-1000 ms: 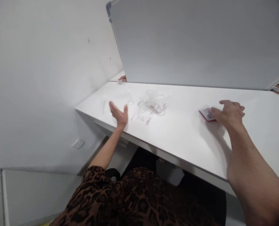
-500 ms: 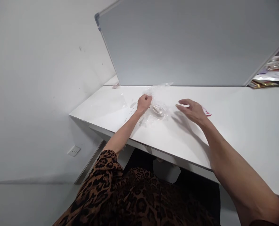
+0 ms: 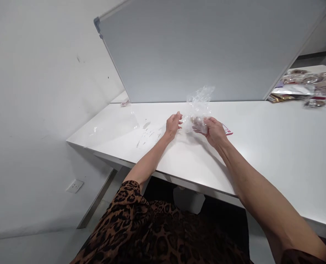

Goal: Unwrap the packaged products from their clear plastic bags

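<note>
From far off, I had my right hand (image 3: 214, 130) pinching a clear bag (image 3: 200, 101), thumb and fingers closed on the pinkish lump (image 3: 199, 124) in its low part. The bag was in front of me, between my hands, with its crinkly top poking up in front of the board (image 3: 196, 55). I could not tell if its bottom touched the surface (image 3: 267, 165). My left hand (image 3: 174, 124) was just beside the bag, with its fingers bent. I could not tell if they had hold of the thin plastic or only air.

I thought the step was to work the bag with both hands. To do it well, I judged, my right hand had to hold the lump gently, as it might squash or slip. My left hand needed to find one loose edge and pull softly, since plastic that thin could rip or stick to itself. Going slow looked best.

The red-edged card (image 3: 229, 132) lay just past my right hand, partly hidden by it, so a wide swing that way could bump it. A clear sheet (image 3: 113, 129) lay to the left, well out of the way.
</note>
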The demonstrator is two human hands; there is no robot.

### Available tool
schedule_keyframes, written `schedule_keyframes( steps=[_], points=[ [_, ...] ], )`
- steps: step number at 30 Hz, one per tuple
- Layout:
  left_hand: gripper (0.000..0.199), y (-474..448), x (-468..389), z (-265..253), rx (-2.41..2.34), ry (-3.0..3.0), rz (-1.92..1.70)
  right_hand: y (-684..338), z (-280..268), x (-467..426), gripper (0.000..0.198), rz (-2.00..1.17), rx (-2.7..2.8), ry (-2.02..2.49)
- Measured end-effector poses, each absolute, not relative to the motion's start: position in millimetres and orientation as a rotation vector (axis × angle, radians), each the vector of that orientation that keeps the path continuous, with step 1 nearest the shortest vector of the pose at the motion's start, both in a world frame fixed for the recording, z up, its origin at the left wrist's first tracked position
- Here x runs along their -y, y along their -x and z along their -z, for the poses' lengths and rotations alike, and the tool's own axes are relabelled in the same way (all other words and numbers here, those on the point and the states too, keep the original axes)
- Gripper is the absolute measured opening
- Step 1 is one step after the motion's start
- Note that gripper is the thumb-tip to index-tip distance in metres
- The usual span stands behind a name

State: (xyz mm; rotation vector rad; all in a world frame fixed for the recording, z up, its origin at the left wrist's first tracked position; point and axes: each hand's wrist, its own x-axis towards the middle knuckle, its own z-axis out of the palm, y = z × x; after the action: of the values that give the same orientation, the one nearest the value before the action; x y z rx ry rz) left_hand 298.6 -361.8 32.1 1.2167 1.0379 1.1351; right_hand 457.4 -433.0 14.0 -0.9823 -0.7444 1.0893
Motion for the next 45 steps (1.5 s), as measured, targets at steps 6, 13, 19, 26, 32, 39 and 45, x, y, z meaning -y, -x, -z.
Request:
schedule_keyframes(
  steps=[6, 13, 19, 26, 32, 39, 45],
  points=[
    [0.06, -301, 371, -13, -0.803, -1.136, -0.73, -455, -14, 433, 0.018, -1.178, 0.763, 0.851],
    [0.05, -297, 369, -10, -0.596, -1.125, -0.739, -467, -6, 426, 0.029, -1.129, 0.697, 0.845],
    [0.035, -292, 376, -20, -0.618, -1.01, -0.914, -472, -9, 431, 0.045, -1.158, 0.717, 0.804],
    [0.044, -293, 371, -21, -0.589, -0.893, -0.872, -462, -11, 435, 0.028, -1.145, 0.697, 0.835],
    [0.083, -289, 381, -21, -0.54, -1.123, -0.748, -468, -19, 427, 0.017, -1.118, 0.263, 0.748],
    [0.04, -291, 384, -24, -0.674, -1.238, -0.821, -460, -22, 428, 0.021, -1.229, 0.183, 1.012],
    [0.01, -269, 377, -27, -0.918, -1.191, -1.029, -467, -21, 430, 0.007, -0.825, 0.316, 1.091]
  ],
)
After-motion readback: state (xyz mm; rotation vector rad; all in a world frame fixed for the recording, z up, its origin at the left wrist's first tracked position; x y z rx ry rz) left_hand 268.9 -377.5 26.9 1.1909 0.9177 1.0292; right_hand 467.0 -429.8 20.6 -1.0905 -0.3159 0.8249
